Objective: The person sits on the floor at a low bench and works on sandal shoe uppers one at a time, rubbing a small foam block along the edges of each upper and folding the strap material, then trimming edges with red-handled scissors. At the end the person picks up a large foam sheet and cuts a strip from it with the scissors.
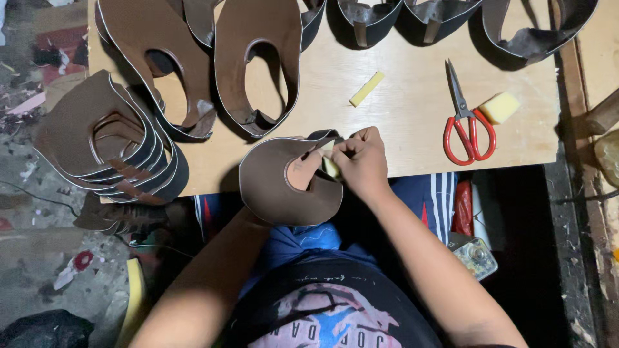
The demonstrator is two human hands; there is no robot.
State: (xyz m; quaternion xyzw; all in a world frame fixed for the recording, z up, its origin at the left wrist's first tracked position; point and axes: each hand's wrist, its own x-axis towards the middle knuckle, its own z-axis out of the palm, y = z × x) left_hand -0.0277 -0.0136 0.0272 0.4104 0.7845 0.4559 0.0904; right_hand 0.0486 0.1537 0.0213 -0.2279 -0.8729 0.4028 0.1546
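At table edge — right hand (361, 161) pinches brown shoe upper (274, 187) | scissors (467, 125) nearby

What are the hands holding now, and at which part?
The right hand presses a small yellow piece at the inner edge of the brown leather shoe upper. The left hand is hidden beneath the upper, apparently supporting it.

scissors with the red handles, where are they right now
In the head view the scissors lie on the right part of the wooden table, untouched, right beside a yellow sponge block and up-right of the right hand.
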